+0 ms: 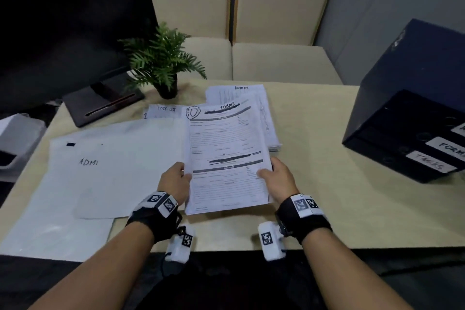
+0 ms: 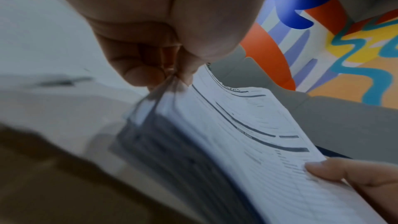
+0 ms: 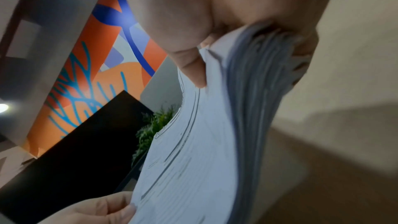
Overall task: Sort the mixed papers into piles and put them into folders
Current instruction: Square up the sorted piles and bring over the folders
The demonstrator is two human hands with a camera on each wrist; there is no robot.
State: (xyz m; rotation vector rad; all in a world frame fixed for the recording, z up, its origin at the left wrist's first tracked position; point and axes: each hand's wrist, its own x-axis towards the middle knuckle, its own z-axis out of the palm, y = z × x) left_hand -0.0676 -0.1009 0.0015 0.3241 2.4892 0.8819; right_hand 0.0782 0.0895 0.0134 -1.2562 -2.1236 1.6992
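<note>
left hand [image 1: 176,181]: fingers pinch left edge of forms stack [image 1: 226,156] | right hand [image 1: 278,178]: fingers grip its right edge | stack: near-centre of tabletop [image 1: 314,171], just right of white folder [image 1: 113,166] | admin pile [image 1: 269,121]: beyond, far side

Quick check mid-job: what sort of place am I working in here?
Probably an office: a desk with a dark monitor, a black file box labelled FORMS and TASKS, and a stack of forms.
</note>
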